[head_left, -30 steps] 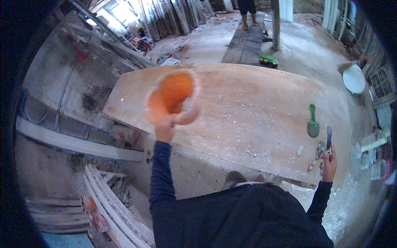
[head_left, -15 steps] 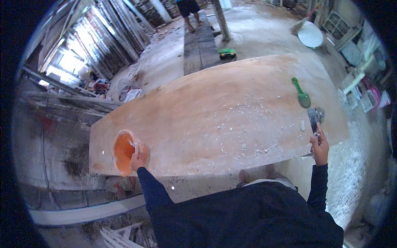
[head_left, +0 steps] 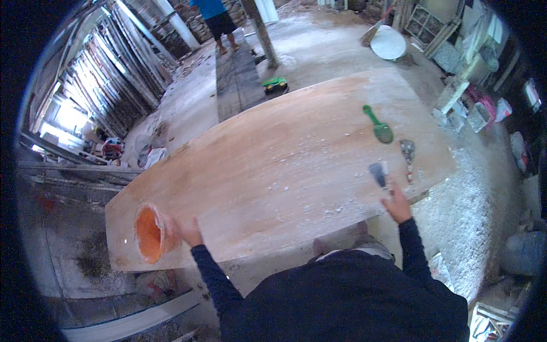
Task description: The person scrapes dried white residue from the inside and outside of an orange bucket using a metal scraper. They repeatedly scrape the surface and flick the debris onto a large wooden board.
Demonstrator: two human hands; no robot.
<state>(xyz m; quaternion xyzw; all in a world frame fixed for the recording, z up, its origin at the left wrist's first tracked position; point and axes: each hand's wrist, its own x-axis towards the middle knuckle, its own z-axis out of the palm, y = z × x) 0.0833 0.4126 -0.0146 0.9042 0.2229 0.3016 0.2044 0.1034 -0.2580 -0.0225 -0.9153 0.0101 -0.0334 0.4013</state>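
An orange bucket (head_left: pixel 170 235) lies on its side at the left end of a wooden board, its mouth turned left. Beside its right wall is my left hand (head_left: pixel 188 231), blurred, with thumb and fingers apart; whether it touches the bucket is unclear. My right hand (head_left: pixel 397 206) is closed round a putty knife (head_left: pixel 377 173), blade pointing away, over the board's right part. A second putty knife (head_left: pixel 407 154) lies flat just right of it. Further back rests a green toy shovel (head_left: pixel 379 127).
White crumbs are scattered over the board (head_left: pixel 228 165). Behind it are a green toy truck (head_left: pixel 275 85), a wooden post (head_left: pixel 261 34) and a person (head_left: pixel 219 23) standing on a dark strip. A white round basin (head_left: pixel 388 43) and a broom (head_left: pixel 371 35) are at the back right.
My left hand has come off the bucket's rim to its right side. My right hand has moved left with one putty knife; another now lies on the board. The view has shifted.
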